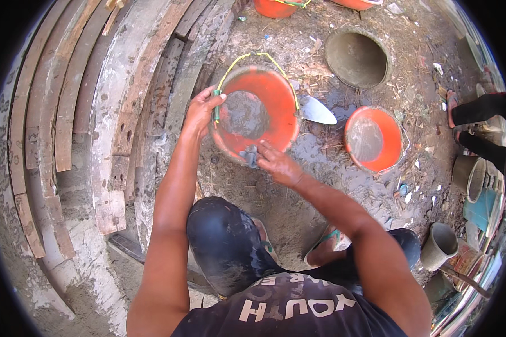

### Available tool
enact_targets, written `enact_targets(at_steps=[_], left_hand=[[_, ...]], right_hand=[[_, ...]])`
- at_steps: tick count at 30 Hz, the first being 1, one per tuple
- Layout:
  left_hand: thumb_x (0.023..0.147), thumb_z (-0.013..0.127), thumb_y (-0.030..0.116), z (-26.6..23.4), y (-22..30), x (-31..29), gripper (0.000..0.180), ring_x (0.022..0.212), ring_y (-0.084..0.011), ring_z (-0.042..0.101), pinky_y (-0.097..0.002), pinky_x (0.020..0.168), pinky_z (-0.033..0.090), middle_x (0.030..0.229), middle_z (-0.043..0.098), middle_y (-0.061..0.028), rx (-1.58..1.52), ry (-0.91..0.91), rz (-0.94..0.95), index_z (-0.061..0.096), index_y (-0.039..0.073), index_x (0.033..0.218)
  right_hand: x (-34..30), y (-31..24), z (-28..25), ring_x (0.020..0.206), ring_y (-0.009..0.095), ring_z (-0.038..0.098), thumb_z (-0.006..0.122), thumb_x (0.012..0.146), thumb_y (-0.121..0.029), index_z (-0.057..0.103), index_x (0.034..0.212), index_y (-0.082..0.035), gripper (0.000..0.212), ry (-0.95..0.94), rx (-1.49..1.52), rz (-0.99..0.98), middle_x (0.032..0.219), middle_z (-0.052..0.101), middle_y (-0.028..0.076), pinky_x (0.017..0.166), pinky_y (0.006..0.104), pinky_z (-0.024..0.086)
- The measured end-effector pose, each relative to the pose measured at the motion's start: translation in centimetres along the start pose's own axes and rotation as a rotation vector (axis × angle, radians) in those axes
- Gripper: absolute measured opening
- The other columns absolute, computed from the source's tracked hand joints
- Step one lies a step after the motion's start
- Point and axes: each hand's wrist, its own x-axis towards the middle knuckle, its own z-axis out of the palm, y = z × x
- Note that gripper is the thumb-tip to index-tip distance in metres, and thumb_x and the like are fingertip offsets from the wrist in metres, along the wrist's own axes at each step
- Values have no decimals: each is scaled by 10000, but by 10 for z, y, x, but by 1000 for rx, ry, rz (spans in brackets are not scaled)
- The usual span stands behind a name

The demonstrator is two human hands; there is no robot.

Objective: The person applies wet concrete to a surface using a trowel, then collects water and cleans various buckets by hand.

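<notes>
Before me an orange bucket [285, 112] is tipped so that its inside shows, with grey cement residue on its bottom and rim. My left hand [199, 114] grips its left edge, the thumb beside the green tubing at the end of the yellow cord handle [257, 54]. My right hand [278, 164] is closed on a crumpled grey wad [249, 156], pressed to the near rim. The wad looks like wet cloth, but its kind is not clear. Touching or just beside the bucket's right side lies a pointed metal trowel blade [319, 110]; its handle is hidden.
A smaller orange bucket [392, 143] stands to the right, and a round grey basin [357, 59] lies beyond it. Long wooden planks [135, 106] stretch along the left. At the right are a person's legs [480, 115] and a grey bucket [439, 247]. Wet, littered ground [315, 196] lies between.
</notes>
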Motion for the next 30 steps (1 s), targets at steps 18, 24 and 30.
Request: enact_targets(at_steps=[18,24,30], left_hand=[[975,645,220,-6,-28,-35,498,1102,-138,557,-307,942,466,1227,598,-56,-33,220,147,450,61,1405],[971,637,175,56,-18,-18,479,1057,-161,585,-322,921,475,1194,618,-84,-38,260,216,450,-1,1376],[920,618,149,20,-10,2,550,904,-204,642,-353,840,513,1052,672,-137,671,439,264,461,19,1431]], right_hand=[[-106,137,-116,884,210,668,610,911,-372,566,1311,-62,508,744,1651,1102,1066,688,88,764,377,542],[79,-49,-83,1098,305,613,693,898,-294,591,1184,-30,402,324,533,659,1159,640,196,950,462,466],[41,-7,-18,1399,292,424,528,907,-100,600,1170,-120,274,67,260,331,1430,516,133,1205,503,245]])
